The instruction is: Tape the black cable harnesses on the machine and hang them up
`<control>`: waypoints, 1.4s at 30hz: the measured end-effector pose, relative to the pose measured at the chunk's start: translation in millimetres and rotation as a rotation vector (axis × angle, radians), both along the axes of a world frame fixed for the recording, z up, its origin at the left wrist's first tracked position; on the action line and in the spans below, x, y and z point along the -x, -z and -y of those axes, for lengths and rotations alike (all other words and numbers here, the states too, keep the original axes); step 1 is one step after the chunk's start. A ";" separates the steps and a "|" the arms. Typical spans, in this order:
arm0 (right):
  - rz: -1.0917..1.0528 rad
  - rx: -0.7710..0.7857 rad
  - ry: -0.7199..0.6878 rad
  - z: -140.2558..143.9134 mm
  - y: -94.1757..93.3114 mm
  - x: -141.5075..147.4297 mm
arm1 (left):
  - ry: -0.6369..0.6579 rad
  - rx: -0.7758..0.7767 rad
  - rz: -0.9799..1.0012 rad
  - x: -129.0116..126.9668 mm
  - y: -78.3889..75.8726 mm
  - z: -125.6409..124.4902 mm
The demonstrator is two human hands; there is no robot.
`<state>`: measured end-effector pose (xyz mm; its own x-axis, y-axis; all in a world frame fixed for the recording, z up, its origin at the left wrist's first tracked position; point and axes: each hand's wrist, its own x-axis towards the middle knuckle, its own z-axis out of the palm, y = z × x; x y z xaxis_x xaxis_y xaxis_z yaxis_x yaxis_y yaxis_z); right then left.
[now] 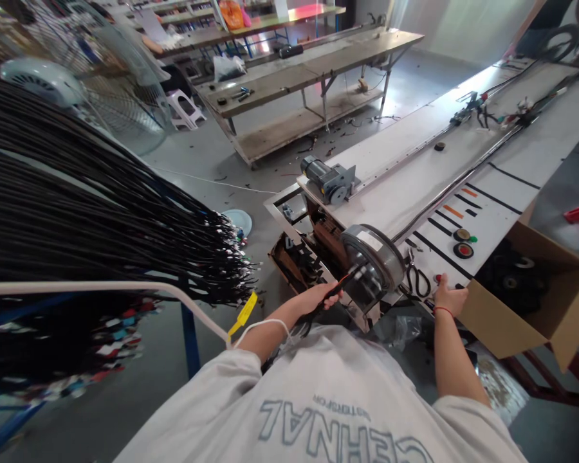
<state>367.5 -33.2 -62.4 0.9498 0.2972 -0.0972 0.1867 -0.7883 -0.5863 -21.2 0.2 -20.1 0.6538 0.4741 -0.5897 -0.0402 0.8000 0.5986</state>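
Left hand [318, 297]: lower centre of the frame, fingers closed around a black cable [335, 289] running to the hub motor.
Hub motor [372, 260]: standing on edge at the near end of the white workbench [415, 173], centre frame.
Right hand [450, 297]: right of centre, fingers curled on the bench edge by the cardboard box [550, 302]; it holds nothing.
Step in hand: seemingly fitting or dressing the motor's cable.
Next move calls for: keeping the motor steady while the cable is guided.
Nearby: scissors [417, 280] beside the motor; cable bundle [101, 218] at left.
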 end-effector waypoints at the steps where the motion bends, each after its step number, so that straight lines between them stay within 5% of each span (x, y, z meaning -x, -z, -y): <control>1: -0.002 0.003 -0.005 0.1 0.7 -0.3 | 0.015 0.065 0.025 -2.2 -1.1 -3.9; 4: 0.006 -0.009 -0.011 0.4 3.0 -1.1 | 0.029 0.191 0.064 -10.0 -4.0 -14.7; 9: 0.013 -0.004 -0.010 -0.1 5.7 -2.1 | -0.016 0.076 -0.179 -28.2 4.7 -21.3; 12: 0.010 0.009 -0.004 -0.6 5.8 -2.4 | -0.040 0.164 -0.244 -32.1 13.3 -24.2; 21: -0.009 0.028 -0.006 -0.2 1.9 -1.5 | -0.079 0.481 0.231 -19.1 26.1 -30.3; 25: -0.002 -0.003 -0.005 0.0 -0.4 0.0 | -0.070 0.355 0.233 -20.6 22.8 -26.2; 30: -0.003 -0.011 -0.004 0.1 -3.2 0.7 | 0.152 0.065 0.053 -1.0 8.9 -15.1; 36: -0.002 0.013 0.000 -0.6 -1.1 -0.5 | 0.227 -0.193 -0.158 7.4 0.6 -16.8; 42: 0.004 -0.007 0.001 -0.2 1.9 -1.5 | 0.129 -0.080 -0.018 6.2 4.6 -12.4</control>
